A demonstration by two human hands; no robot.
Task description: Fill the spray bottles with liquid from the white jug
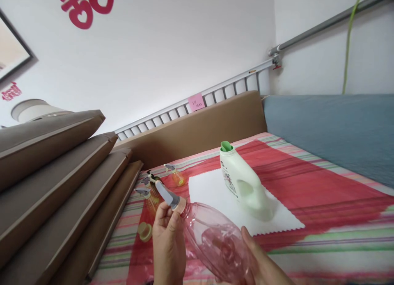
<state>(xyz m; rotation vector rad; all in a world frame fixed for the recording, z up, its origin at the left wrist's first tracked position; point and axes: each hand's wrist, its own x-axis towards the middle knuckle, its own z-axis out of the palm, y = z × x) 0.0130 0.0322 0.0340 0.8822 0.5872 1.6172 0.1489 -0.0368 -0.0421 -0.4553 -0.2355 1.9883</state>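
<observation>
Between my two hands is a clear pink spray bottle (212, 231) with a grey spray head, tilted so the nozzle points up and left. My left hand (169, 238) grips it at the neck, fingers around the collar. Lower down, my right hand (261, 260) holds the wide base, with part of its fingers hidden behind the bottle. Beyond them a pale green jug (246, 184) with a green pour spout stands on a white sheet (203, 190) with a scalloped edge.
Several small orange spray bottles (177, 177) stand at the back left, near a yellow-green cap (144, 231). Striped red cloth (295, 182) covers the surface. Stacked brown panels (61, 194) rise at left. Behind are a brown padded board (197, 131), a radiator (220, 95) and a blue-grey panel (332, 133).
</observation>
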